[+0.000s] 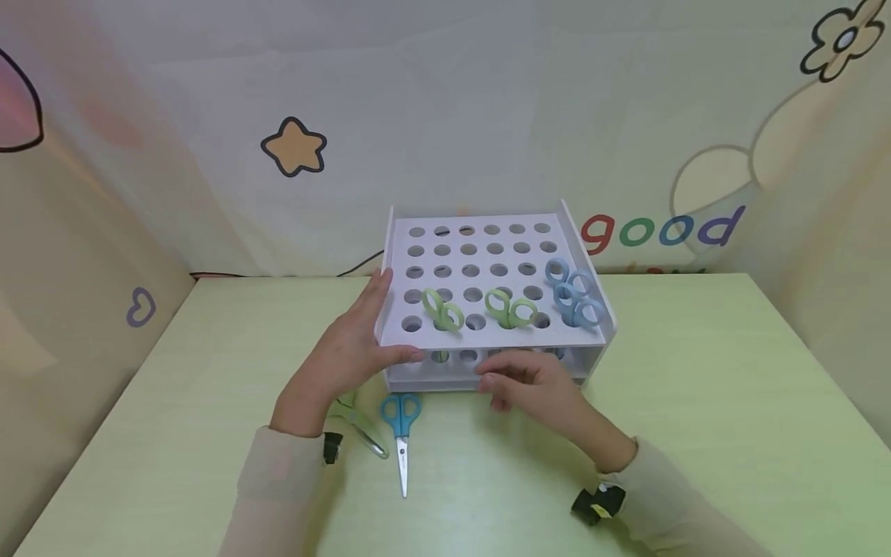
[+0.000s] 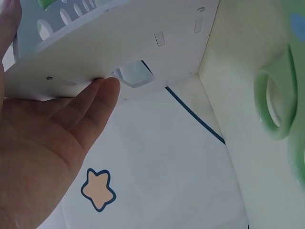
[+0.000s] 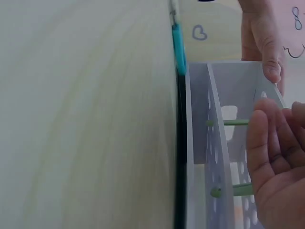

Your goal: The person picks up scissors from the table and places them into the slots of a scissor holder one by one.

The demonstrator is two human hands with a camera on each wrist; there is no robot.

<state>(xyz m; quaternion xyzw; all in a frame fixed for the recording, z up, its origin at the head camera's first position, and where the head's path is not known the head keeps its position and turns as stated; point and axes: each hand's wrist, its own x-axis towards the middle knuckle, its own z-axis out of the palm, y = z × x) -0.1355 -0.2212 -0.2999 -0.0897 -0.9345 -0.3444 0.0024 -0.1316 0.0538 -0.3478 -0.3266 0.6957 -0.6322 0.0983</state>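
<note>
A pale cloth backdrop [image 1: 452, 93] with cartoon prints closes off the far side and both flanks, and the light green tabletop [image 1: 696, 402] spreads out in front of it. The white rack [image 1: 480, 339] stands on the table, its upper plate pierced by rows of round holes, with a lower perforated plate beneath. Beige sleeves [image 1: 267, 483] cover both forearms. The left hand [image 1: 346, 344] grips the rack's near left corner, fingers laid straight along the outside of the side panel and thumb across the front edge. The right hand [image 1: 532, 384] is just in front of the rack, its fingers loosely bent and holding nothing; whether a fingertip touches the rack I cannot tell. Four scissors sit handles up in the upper plate: one green pair [image 1: 443, 313] in the second hole of the front row, another green pair [image 1: 510, 316] in the fourth, a blue pair [image 1: 575, 311] in the sixth, and a second blue pair [image 1: 568, 277] directly behind that one, their handles crowding together. The right wrist view shows green lengths passing through the lower plate. Loose blue scissors [image 1: 401, 425] lie on the table before the rack, blades together and pointing toward the person; loose green scissors [image 1: 360, 422] lie beside them, partly hidden by the left wrist. An orange star [image 1: 295, 147] decorates the backdrop.
</note>
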